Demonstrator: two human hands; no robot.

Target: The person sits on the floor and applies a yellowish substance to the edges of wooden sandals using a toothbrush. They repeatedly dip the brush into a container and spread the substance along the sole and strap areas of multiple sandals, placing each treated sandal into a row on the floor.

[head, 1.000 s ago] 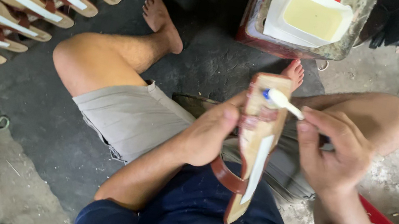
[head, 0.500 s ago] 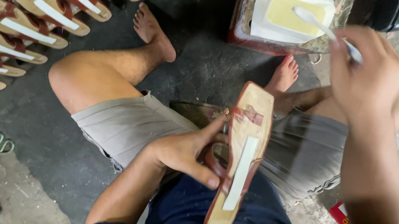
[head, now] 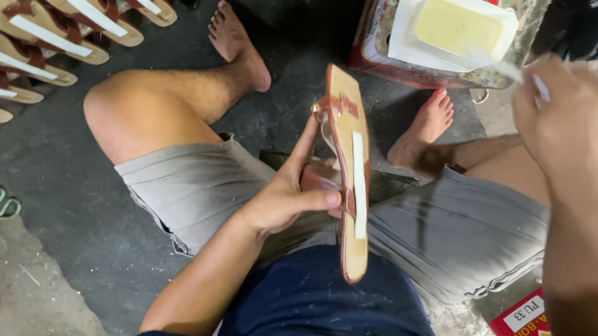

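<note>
Down between the knees, the sandal (head: 346, 176) stands on edge, sole side facing up with a pale strip along it. Left hand (head: 286, 198) grips it at the middle, fingers curled round the brown straps and the thumb pressed on the sole's edge. Beyond those fingers, up and to the right, the right hand (head: 577, 125) is closed round a small brush (head: 528, 78), blurred, its tip over the tub of yellow glue (head: 460, 26). Far left of the fingers lies a row of sandals (head: 55, 30).
</note>
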